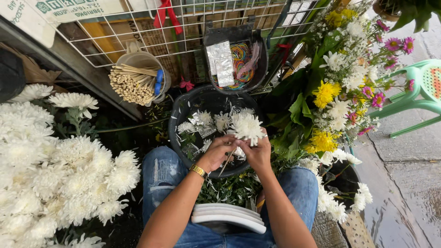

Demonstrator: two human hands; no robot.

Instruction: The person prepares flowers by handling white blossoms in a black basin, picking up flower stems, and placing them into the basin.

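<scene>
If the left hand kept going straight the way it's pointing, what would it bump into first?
The left hand points up and right, toward the white chrysanthemum held just past its fingers. That bloom would likely come first, then the black basin, though depth is hard to judge.

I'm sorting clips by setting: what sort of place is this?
Probably a street-side flower stall: heaps of white chrysanthemums, mixed bouquets, a cup of wooden sticks and a tub of rubber bands by wet pavement.

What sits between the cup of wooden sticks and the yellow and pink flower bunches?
In the head view, between the cup of sticks and the mixed flowers hangs a black tub holding coloured rubber bands and foil pieces.
</scene>
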